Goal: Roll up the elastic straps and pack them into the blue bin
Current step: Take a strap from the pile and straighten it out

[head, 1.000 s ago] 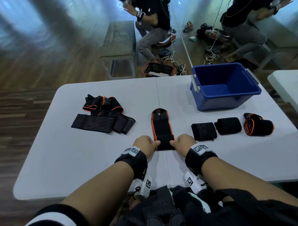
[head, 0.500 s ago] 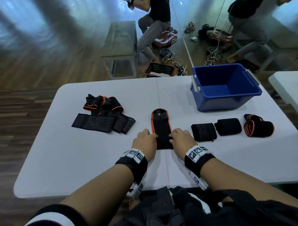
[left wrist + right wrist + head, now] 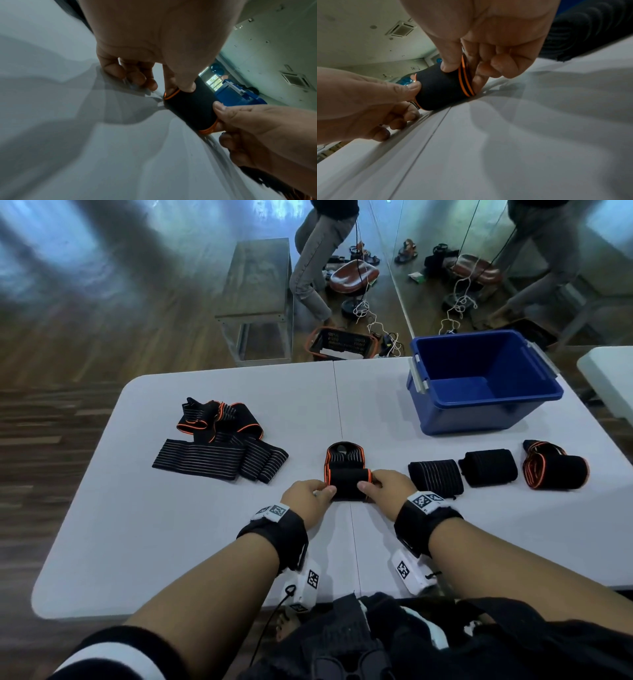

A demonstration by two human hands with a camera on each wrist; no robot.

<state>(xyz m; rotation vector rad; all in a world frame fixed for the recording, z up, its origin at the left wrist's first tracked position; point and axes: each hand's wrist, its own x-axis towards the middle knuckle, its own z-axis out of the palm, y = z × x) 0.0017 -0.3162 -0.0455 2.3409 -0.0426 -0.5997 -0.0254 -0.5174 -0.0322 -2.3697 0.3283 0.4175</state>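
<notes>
Plainly unlabelled, the orange-edged strap [image 3: 347,482] sits pinched between both hands.

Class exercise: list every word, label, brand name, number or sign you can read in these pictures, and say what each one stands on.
There is no readable text.
Square black-and-white code markers on the left wristband: patterns only, no letters or numbers.
The same kind of markers on the right wristband: patterns only.
The blue bin and the strap being rolled: no label or brand shows.
</notes>
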